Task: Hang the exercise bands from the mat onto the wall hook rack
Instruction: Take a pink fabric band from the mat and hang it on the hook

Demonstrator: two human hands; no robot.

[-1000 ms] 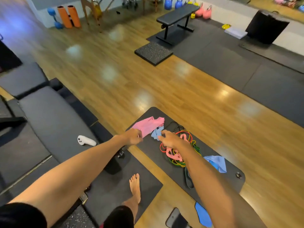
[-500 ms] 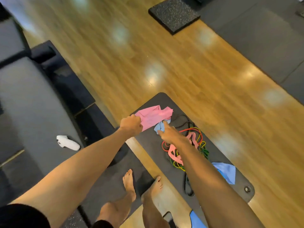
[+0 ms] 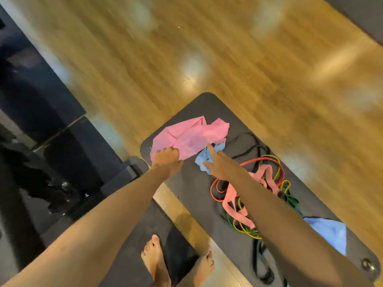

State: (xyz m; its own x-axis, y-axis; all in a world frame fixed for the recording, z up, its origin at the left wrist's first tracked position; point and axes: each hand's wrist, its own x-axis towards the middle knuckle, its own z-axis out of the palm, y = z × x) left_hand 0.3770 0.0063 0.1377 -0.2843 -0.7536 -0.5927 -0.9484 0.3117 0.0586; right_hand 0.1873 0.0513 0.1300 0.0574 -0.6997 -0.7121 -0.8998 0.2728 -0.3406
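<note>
A dark grey mat (image 3: 187,191) lies on the wooden floor. At its far end is a crumpled pink flat band (image 3: 194,134); my left hand (image 3: 166,159) grips its near edge. A light blue band (image 3: 205,160) lies partly under the pink one, and my right hand (image 3: 219,165) rests on it with fingers stretched forward. A tangle of red, yellow, green, black and salmon loop bands (image 3: 261,183) lies mid-mat, partly hidden by my right forearm. Another blue band (image 3: 329,233) sits near the mat's near right end. The wall hook rack is out of view.
Wooden floor (image 3: 207,48) stretches ahead and to the right. Dark padded mats and benches (image 3: 41,112) fill the left side. My bare feet (image 3: 157,264) stand on a second dark mat just left of the band mat. A metal grommet (image 3: 366,263) marks the mat corner.
The view has tilted further down and closer to the mat. Both hands reached forward to the pink and blue bands; my left hand now grips the pink band's edge.
</note>
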